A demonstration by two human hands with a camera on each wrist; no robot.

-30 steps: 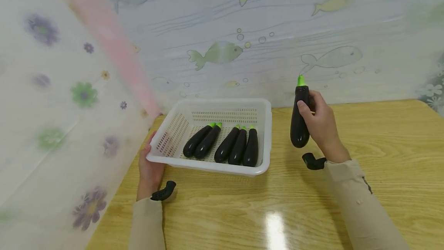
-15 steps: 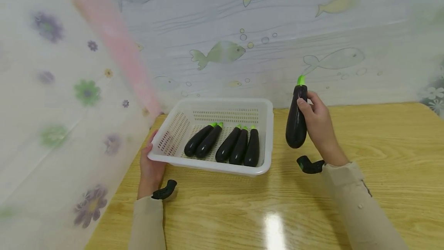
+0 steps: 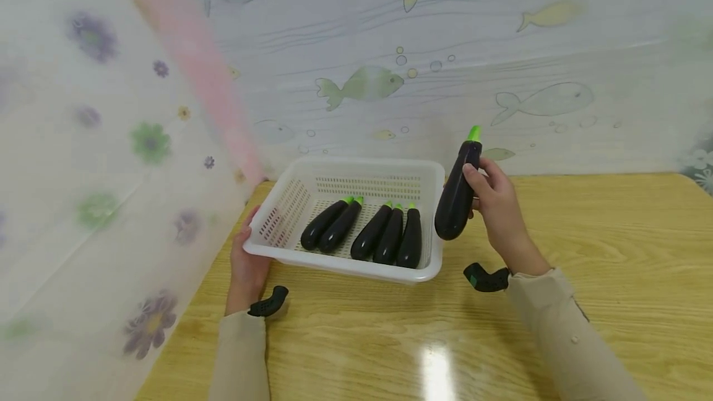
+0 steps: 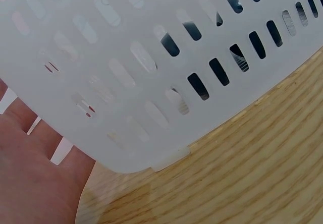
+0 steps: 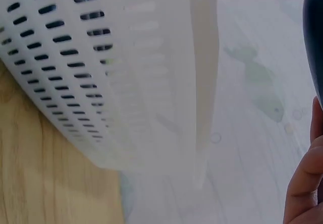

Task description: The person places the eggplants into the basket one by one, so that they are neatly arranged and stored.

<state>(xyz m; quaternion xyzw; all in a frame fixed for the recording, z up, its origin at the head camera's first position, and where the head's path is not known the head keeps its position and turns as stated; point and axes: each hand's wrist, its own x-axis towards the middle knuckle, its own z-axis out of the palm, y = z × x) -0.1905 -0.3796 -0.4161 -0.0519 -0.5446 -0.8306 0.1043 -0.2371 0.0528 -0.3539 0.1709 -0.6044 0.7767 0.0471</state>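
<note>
My right hand (image 3: pixel 498 206) grips a dark eggplant (image 3: pixel 458 194) with a bright green stem, thumb across its near side. The eggplant tilts, stem up, in the air just off the basket's right rim. In the right wrist view, part of that eggplant (image 5: pixel 315 37) and some curled fingers (image 5: pixel 305 181) show at the right edge. My left hand (image 3: pixel 247 268) holds the left side of a white perforated plastic basket (image 3: pixel 356 270); its fingers go behind the basket wall (image 4: pixel 126 82) in the left wrist view. Several eggplants (image 3: pixel 370 232) lie inside, stems toward the far wall.
The basket is on a wood-grain table (image 3: pixel 356 339). A pale sheet printed with fish (image 3: pixel 367 85) hangs behind, and a flowered sheet (image 3: pixel 111 172) covers the left side. Black wrist-worn devices (image 3: pixel 486 278) sit at both cuffs.
My right hand has carried the eggplant left, up to the basket's right rim, and the eggplant has tilted more. The left hand keeps hold of the basket. The head view has shifted slightly.
</note>
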